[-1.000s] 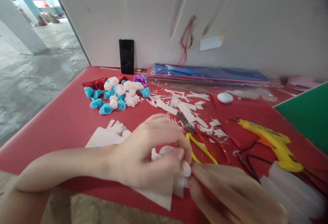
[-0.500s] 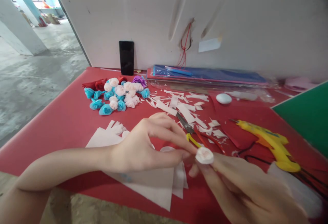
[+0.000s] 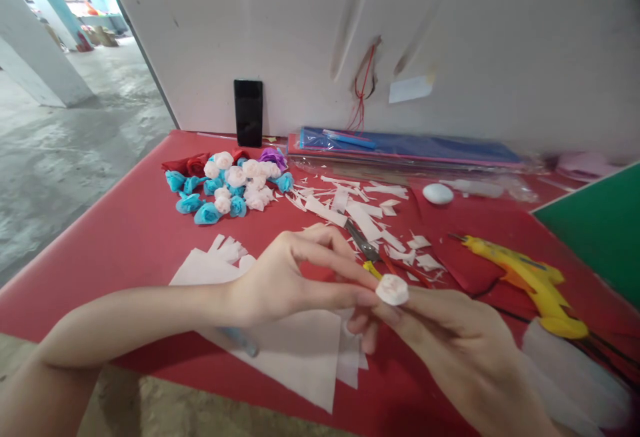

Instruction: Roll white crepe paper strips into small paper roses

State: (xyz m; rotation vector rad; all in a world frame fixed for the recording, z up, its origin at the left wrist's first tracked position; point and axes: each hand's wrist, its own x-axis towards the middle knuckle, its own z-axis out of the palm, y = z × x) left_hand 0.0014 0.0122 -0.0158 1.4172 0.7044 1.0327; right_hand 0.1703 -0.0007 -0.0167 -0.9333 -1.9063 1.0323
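A small pale pink-white paper rose [image 3: 393, 289] is pinched between the fingertips of both hands, above the front of the red table. My left hand [image 3: 295, 277] reaches in from the left, its thumb and forefinger closed at the flower's left side. From the right, my right hand [image 3: 450, 343] grips the flower's base and right edge between thumb and fingers. Under my hands lie white paper sheets [image 3: 300, 357], partly covered, with a translucent bluish stick [image 3: 240, 341] on them. Just beyond my fingers are pliers or scissors [image 3: 363, 240] with red and yellow handles, partly hidden.
Blue, white, red and purple paper roses [image 3: 225, 187] cluster at the back left. White paper scraps [image 3: 367, 217] are strewn mid-table. A yellow glue gun [image 3: 530, 277] lies right, near a white egg-shaped object [image 3: 438, 193] and a green board [image 3: 600, 223]. A phone [image 3: 249, 113] leans on the wall.
Both hands and the rose have shifted slightly up and left. The left fingertips now press closer against the rose, and more of the bluish stick shows below my left wrist.
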